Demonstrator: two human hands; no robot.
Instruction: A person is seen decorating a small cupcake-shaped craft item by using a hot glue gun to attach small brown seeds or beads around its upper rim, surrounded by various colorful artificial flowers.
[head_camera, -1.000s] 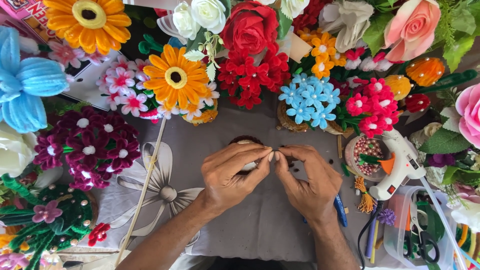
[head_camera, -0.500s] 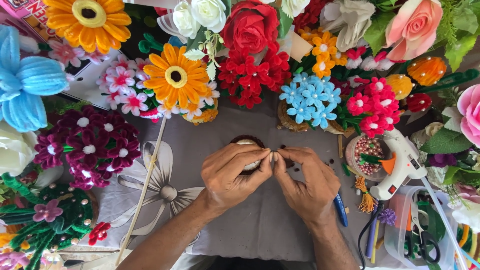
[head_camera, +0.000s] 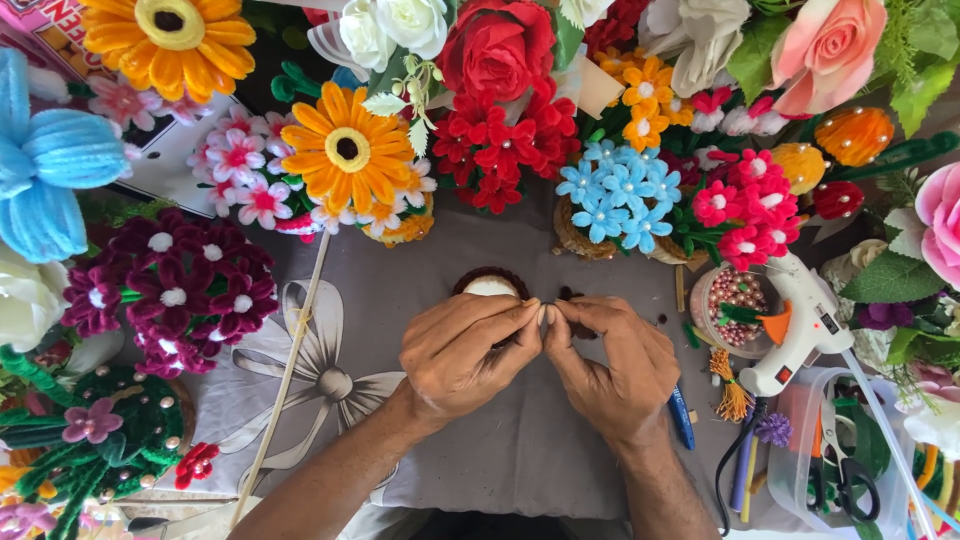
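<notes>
1. Resting on grey cloth (head_camera: 500, 450) over the tabletop: left hand (head_camera: 470, 350) and right hand (head_camera: 610, 365), fingertips meeting, both grips pinching closed on something too small to identify.
2. Sitting just behind the left fingers, partly hidden: small round brown-rimmed piece with white centre (head_camera: 490, 285).
3. Lying to the right: white glue gun (head_camera: 800, 320), cup of pink beads (head_camera: 735, 300), scissors (head_camera: 840, 465) in a clear tub.
4. Crowding the far edge: orange daisy (head_camera: 347, 148), red flowers (head_camera: 495, 140), blue flowers (head_camera: 615, 190).

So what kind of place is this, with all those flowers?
Probably a craft table where handmade flowers get made. Fuzzy flower bunches, like the orange flower, ring the grey cloth, and a glue gun and scissors lie at the side.
</notes>
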